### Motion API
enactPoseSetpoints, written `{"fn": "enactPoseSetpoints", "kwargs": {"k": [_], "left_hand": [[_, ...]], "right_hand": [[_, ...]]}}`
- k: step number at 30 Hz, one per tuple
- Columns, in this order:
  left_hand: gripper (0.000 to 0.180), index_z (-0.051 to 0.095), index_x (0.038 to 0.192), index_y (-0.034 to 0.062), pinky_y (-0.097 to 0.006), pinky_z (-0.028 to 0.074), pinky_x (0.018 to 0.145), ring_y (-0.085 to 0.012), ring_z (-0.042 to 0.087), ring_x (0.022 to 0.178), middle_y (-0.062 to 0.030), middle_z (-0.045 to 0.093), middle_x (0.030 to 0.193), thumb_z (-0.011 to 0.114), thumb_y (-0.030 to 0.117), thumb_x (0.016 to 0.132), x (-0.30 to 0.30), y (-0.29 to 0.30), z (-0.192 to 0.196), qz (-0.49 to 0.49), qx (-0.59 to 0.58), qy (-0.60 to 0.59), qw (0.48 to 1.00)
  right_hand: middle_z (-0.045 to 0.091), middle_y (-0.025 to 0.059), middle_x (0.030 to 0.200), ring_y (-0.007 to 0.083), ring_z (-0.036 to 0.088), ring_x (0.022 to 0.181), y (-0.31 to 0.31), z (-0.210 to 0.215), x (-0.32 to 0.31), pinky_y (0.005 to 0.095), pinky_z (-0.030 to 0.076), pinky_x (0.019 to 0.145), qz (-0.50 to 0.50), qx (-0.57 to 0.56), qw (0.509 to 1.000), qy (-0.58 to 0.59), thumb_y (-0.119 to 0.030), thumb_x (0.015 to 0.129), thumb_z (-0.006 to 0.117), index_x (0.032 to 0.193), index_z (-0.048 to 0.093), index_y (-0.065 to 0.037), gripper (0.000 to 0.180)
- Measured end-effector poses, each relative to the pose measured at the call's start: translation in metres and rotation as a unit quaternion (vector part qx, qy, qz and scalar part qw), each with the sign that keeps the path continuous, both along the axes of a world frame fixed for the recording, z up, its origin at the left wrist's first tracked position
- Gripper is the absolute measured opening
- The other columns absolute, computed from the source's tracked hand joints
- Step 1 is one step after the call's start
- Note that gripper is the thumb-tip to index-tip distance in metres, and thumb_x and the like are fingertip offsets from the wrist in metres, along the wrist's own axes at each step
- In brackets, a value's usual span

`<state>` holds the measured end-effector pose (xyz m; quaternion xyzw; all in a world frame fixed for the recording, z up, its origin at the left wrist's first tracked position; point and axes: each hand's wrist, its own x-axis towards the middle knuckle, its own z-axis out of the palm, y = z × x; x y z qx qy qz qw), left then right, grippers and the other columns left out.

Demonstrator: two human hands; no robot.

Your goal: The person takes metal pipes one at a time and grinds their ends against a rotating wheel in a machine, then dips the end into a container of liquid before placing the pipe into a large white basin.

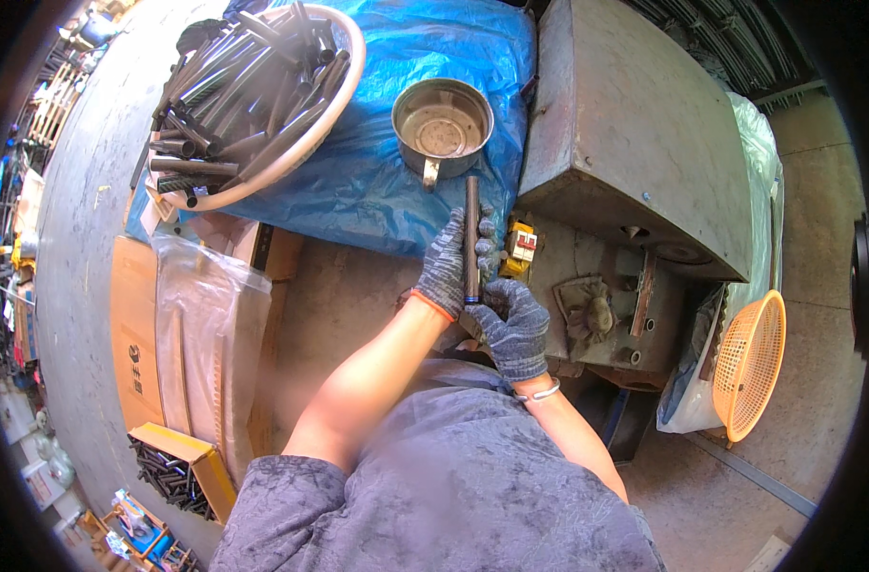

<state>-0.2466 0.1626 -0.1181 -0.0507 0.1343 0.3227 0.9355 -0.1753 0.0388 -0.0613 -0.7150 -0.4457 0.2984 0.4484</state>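
Both hands wear grey knit gloves and share one dark metal tube (471, 238), held upright in front of the chest. The left hand (444, 267) wraps the tube's left side, fingers (485, 250) curled round it and showing on its right, so the grip is closed on the tube. The right hand (512, 324) sits just below and to the right, its fingers bent in toward the tube's lower end, where a thin blue ring shows; it seems to steady or work that end, though whether it truly pinches the tube I cannot tell. Held this way, the lower end stays close to the eyes and the top stands free.

Just beyond the tube's top sits a steel pot (443, 119) on a blue tarp (377, 181), within easy reach. Further up and left of the hands a white basin (306, 143) holds many like tubes (244, 86), likely the stock. Right of the hands stands a grey machine (634, 143), with a yellow part (520, 245) touching near the left fingertips. Far right, an orange basket (751, 367) leans on edge. Down left, a yellow box (182, 467) holds small dark pieces
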Motion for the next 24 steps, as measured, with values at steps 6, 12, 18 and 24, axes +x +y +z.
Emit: {"fn": "enactPoseSetpoints", "kwargs": {"k": [6,12,18,24], "left_hand": [[0.042,0.053,0.113,0.0134,-0.024,0.044,0.047,-0.0093,0.05,0.059,0.0021,0.053,0.081,0.054,0.05,0.092,-0.0032,-0.0094,-0.0024,0.008,0.012,-0.046,0.999],[0.046,0.053,0.115,0.0133,-0.024,0.044,0.048,-0.0089,0.049,0.059,0.0023,0.052,0.081,0.055,0.052,0.091,-0.0023,-0.0069,-0.0019,0.01,-0.006,-0.006,1.0],[0.046,0.053,0.12,0.0125,-0.024,0.045,0.048,-0.0093,0.051,0.059,0.0016,0.053,0.082,0.055,0.049,0.092,-0.0037,-0.0056,-0.0009,0.009,-0.002,0.011,1.0],[0.045,0.053,0.12,0.0126,-0.024,0.046,0.049,-0.0094,0.052,0.06,0.0015,0.054,0.082,0.055,0.048,0.093,-0.0031,-0.0062,-0.0018,0.006,0.013,0.007,1.0]], "right_hand": [[0.069,0.0106,0.081,0.0163,0.066,0.072,0.0002,0.0041,-0.0001,0.03,0.052,0.066,0.003,0.005,1.0,-0.01,-0.007,0.075,0.077,0.096,0.063,-0.001,0.026],[0.069,0.0109,0.082,0.0168,0.066,0.072,0.0004,-0.0007,0.0,0.0301,0.052,0.067,0.012,0.025,1.0,0.007,-0.006,0.075,0.077,0.096,0.063,0.0,0.025],[0.069,0.0084,0.083,0.011,0.063,0.074,0.0017,0.0035,0.0005,0.0275,0.052,0.069,0.017,0.011,1.0,-0.001,-0.003,0.075,0.076,0.097,0.063,0.003,0.026],[0.069,0.0082,0.081,0.0109,0.063,0.073,0.0015,0.0034,0.0013,0.0274,0.052,0.068,0.016,0.004,1.0,-0.009,-0.003,0.075,0.076,0.096,0.063,0.003,0.026]]}}
